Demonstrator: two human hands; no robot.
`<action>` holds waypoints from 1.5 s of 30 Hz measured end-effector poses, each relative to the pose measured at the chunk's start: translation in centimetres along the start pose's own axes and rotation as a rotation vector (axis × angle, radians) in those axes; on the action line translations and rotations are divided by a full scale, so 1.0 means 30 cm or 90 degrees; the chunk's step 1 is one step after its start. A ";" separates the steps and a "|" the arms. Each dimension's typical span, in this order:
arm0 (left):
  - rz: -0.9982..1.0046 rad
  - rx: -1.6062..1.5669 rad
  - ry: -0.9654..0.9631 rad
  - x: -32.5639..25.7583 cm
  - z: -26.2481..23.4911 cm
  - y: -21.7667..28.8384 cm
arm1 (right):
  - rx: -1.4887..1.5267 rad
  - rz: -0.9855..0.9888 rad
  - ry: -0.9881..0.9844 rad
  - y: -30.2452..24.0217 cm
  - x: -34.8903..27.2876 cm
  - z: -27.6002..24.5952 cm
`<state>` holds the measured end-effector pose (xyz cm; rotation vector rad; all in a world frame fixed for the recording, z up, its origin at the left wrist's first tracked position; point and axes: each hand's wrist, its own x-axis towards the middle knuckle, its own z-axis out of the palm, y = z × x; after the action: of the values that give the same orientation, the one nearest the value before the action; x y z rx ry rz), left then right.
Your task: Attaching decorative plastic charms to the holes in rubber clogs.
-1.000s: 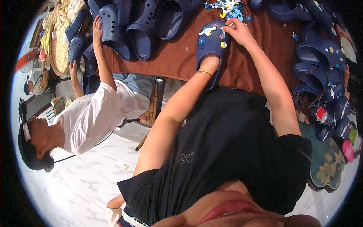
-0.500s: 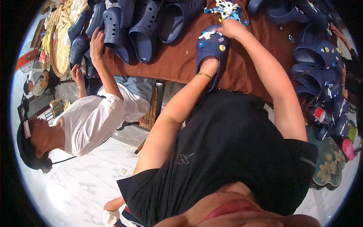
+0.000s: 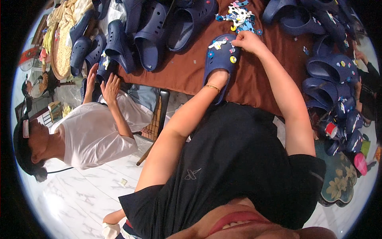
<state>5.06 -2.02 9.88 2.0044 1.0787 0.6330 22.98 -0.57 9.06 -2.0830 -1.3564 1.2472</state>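
A navy blue clog (image 3: pixel 219 59) lies on the brown cloth (image 3: pixel 187 71), with several coloured charms pushed into its top. My left hand (image 3: pixel 217 78) is tucked into the clog's opening and holds it; a thin gold bracelet is on that wrist. My right hand (image 3: pixel 247 40) pinches a small charm at the clog's toe, fingers closed on it. Just beyond lies a pile of loose charms (image 3: pixel 238 16).
Several plain navy clogs (image 3: pixel 151 32) lie across the back of the cloth, and clogs with charms (image 3: pixel 338 91) are stacked at the right. At the left a co-worker in a white shirt (image 3: pixel 91 135) has both hands on a clog (image 3: pixel 104 67). A round tray (image 3: pixel 59 51) stands behind them.
My hands stay on the clog, the right one shifting slightly at its toe. The co-worker's raised hand has come down, so both their hands now rest on one clog.
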 end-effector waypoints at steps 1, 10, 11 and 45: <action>0.038 0.036 0.023 0.002 0.011 -0.012 | -0.068 -0.029 0.006 -0.021 0.006 -0.016; 0.062 0.053 0.010 0.057 0.051 -0.050 | -0.554 -0.280 -0.120 -0.184 0.030 -0.070; 0.045 0.081 -0.009 0.055 0.048 -0.047 | -0.548 -0.290 -0.108 -0.189 0.032 -0.076; 0.425 0.431 -0.095 0.883 -1.154 0.020 | -0.043 -0.294 0.458 0.212 -0.299 0.255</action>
<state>-5.45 33.70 32.56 2.9955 0.5405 0.4549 18.84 -12.57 4.79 -1.8238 -1.3954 0.2228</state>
